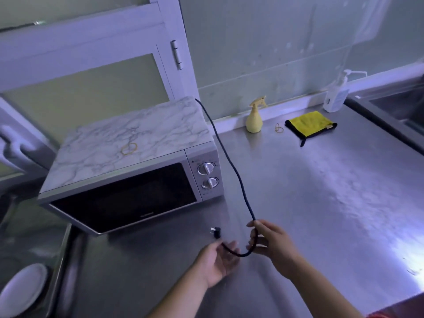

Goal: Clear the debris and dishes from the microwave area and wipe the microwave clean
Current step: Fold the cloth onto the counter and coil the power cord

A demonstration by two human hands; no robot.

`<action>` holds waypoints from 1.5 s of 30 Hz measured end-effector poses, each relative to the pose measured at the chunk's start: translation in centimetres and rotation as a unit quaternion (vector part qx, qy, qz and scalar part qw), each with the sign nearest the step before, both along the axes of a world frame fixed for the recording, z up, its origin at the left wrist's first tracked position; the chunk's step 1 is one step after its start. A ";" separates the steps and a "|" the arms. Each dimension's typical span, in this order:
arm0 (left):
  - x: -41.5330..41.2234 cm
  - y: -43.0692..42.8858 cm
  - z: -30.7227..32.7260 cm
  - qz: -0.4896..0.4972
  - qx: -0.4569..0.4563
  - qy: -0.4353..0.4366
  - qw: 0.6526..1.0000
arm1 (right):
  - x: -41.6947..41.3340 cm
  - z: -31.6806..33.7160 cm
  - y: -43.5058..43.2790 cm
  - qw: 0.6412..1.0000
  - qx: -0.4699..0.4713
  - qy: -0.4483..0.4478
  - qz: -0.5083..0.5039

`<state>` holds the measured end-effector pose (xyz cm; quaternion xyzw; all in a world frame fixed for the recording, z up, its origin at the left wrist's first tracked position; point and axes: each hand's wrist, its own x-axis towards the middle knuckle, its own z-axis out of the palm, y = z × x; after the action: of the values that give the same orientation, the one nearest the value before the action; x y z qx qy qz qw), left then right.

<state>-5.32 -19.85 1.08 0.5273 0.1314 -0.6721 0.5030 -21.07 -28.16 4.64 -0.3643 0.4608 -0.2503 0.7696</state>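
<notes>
A silver microwave (pixel 137 180) with a marble-patterned top and a shut dark door stands on the steel counter (pixel 321 203). A rubber band (pixel 129 148) lies on its top. Its black power cord (pixel 231 166) runs from the back down to my hands, ending in a plug (pixel 215 232) that hangs free above the counter. My right hand (pixel 273 244) grips the cord where it bends. My left hand (pixel 218 262) is palm up with loose fingers, and the cord lies across them. A yellow spray bottle (pixel 254 118) and a yellow-and-black cloth (pixel 309 125) sit behind.
A rubber band (pixel 279 127) lies between the spray bottle and the cloth. A pump soap bottle (pixel 337 92) stands by the wall near a sink (pixel 399 106) at right. A white plate (pixel 23 290) sits low at the left edge. A window frame (pixel 91 53) rises behind the microwave.
</notes>
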 end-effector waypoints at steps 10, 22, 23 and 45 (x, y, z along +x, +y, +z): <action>3.6 0.0 5.3 0.074 -0.201 -0.029 0.976 | -2.1 1.8 -1.1 0.997 -0.023 -0.077 0.014; 3.8 -7.1 14.2 -0.164 -0.306 -0.154 0.925 | -3.9 8.4 -5.1 0.972 -0.090 -0.216 0.006; 3.3 -7.8 14.4 -0.176 -0.290 -0.173 0.925 | -4.2 8.7 -5.5 0.973 -0.113 -0.200 -0.001; -0.8 -13.8 14.9 -0.157 -0.201 -0.245 0.935 | -5.0 7.6 -5.6 0.974 -0.201 -0.103 -0.010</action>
<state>-6.15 -33.62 15.99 0.5771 -0.2182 -0.6047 0.5037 -26.06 -33.74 12.23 -0.4793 0.3231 -0.3815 0.7213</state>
